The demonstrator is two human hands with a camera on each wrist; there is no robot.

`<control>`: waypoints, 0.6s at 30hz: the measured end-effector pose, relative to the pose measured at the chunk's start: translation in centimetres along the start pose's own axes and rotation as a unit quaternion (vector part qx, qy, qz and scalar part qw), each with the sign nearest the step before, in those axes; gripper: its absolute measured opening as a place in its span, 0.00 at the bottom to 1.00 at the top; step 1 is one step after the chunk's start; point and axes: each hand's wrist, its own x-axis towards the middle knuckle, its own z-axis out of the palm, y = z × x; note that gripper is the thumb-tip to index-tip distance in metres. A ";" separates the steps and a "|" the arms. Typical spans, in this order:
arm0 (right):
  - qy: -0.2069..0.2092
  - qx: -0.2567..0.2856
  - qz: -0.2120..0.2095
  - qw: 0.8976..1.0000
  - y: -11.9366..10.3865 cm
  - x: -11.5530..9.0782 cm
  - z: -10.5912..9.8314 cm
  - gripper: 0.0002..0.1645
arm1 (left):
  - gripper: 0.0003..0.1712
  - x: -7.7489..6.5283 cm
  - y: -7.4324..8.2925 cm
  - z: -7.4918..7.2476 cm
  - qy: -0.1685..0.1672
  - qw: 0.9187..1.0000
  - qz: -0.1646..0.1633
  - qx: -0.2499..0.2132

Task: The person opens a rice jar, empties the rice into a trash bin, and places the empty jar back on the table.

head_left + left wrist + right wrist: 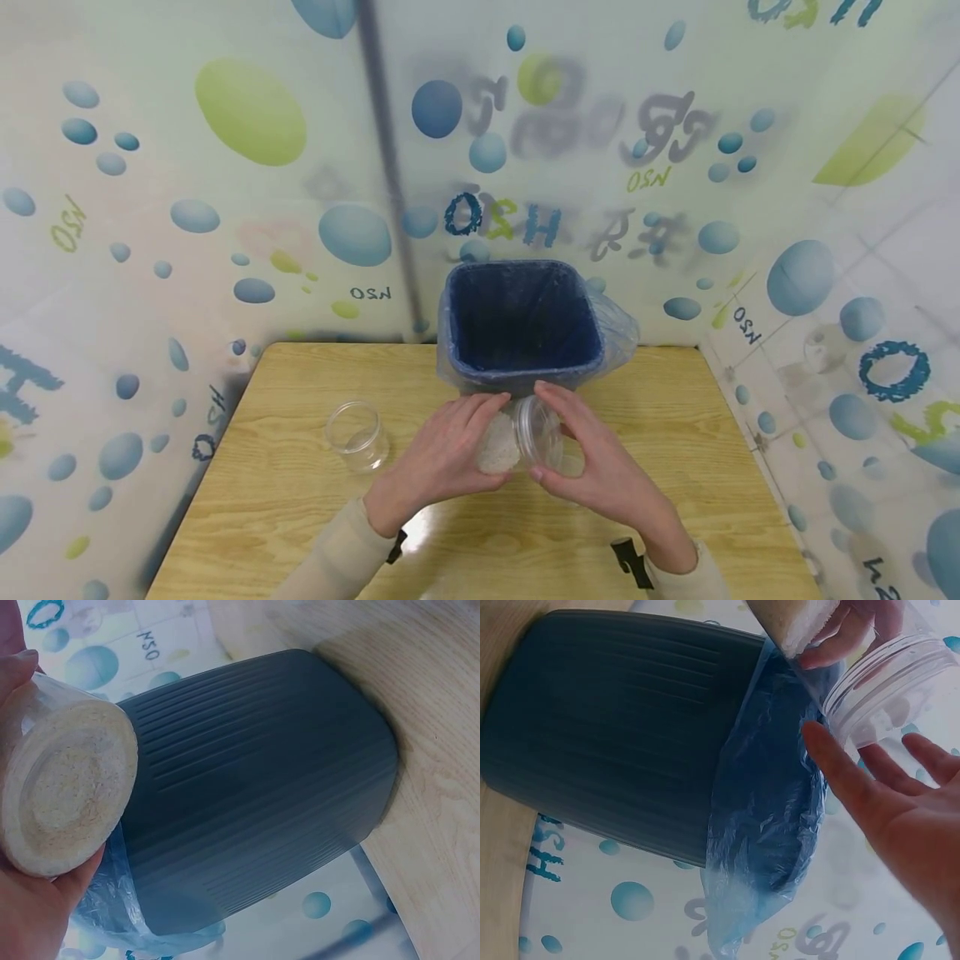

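Observation:
In the head view my left hand (442, 454) grips a clear jar (498, 442) tipped on its side, with pale grainy contents. Its round base (71, 787) faces the left wrist camera, whitish-tan matter showing through. At the jar's ridged mouth end, my right hand (607, 471) spans a clear cup-like container (551, 442) between thumb and fingers. From the right wrist, the threaded ring (889, 682) lies just beyond the fingertips (814, 735). Whether the two clear pieces are joined I cannot tell.
Just beyond the hands, a dark blue bin (525, 367) with a blue plastic liner (618, 329) stands on the wooden table (285, 500). An open clear jar (360, 442) is left of the hands. Patterned walls (255, 200) enclose the back and sides.

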 end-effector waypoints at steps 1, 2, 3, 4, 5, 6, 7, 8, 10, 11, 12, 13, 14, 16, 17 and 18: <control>0.001 0.006 0.006 1.000 0.0 0.0 0.0 0.53 | 0.58 0.0 0.0 0.0 0.003 1.000 0.001 0.000; 0.003 0.012 0.013 1.000 -0.1 0.1 0.0 0.52 | 0.58 0.0 0.0 0.0 0.006 1.000 0.002 0.000; 0.005 0.014 0.021 1.000 -0.1 0.1 0.0 0.52 | 0.58 0.0 0.0 0.0 0.009 1.000 0.003 -0.001; 0.008 0.017 0.031 0.999 -0.2 0.2 0.1 0.51 | 0.58 0.0 0.0 0.0 0.010 1.000 0.002 -0.001; 0.011 0.017 0.040 0.999 -0.2 0.2 0.1 0.50 | 0.58 0.0 0.0 0.0 0.011 1.000 0.003 -0.003; 0.013 0.016 0.049 0.999 -0.2 0.3 0.1 0.50 | 0.58 0.0 0.0 0.0 0.011 1.000 0.003 -0.005; 0.015 0.015 0.057 0.998 -0.3 0.3 0.1 0.49 | 0.58 0.0 0.0 0.0 0.010 1.000 0.002 -0.005; 0.016 0.012 0.065 0.998 -0.3 0.4 0.1 0.49 | 0.58 0.0 0.0 0.0 0.009 1.000 0.001 -0.006; 0.017 0.012 0.078 0.997 -0.5 0.5 0.1 0.49 | 0.57 0.0 0.0 0.0 0.006 1.000 0.000 -0.007; 0.017 0.012 0.083 0.996 -0.5 0.5 0.1 0.49 | 0.58 0.0 0.0 0.0 0.005 1.000 -0.001 -0.007; 0.017 0.013 0.088 0.996 -0.6 0.6 0.1 0.50 | 0.58 0.0 0.0 -0.1 0.003 1.000 -0.002 -0.006; 0.017 0.012 0.090 0.996 -0.7 0.6 0.1 0.50 | 0.58 0.0 0.0 -0.1 0.002 1.000 -0.003 -0.005; 0.016 0.013 0.093 0.995 -0.7 0.7 0.1 0.50 | 0.58 0.0 0.0 -0.1 0.001 1.000 -0.003 -0.005; 0.015 0.015 0.095 0.995 -0.8 0.7 0.1 0.51 | 0.58 -0.1 0.0 -0.1 -0.002 1.000 -0.005 -0.003; 0.015 0.015 0.096 0.995 -0.8 0.8 0.1 0.51 | 0.58 -0.1 0.0 -0.1 -0.004 1.000 -0.005 -0.002; 0.014 0.013 0.097 0.995 -0.8 0.8 0.1 0.52 | 0.58 -0.1 0.0 -0.1 -0.005 1.000 -0.006 -0.002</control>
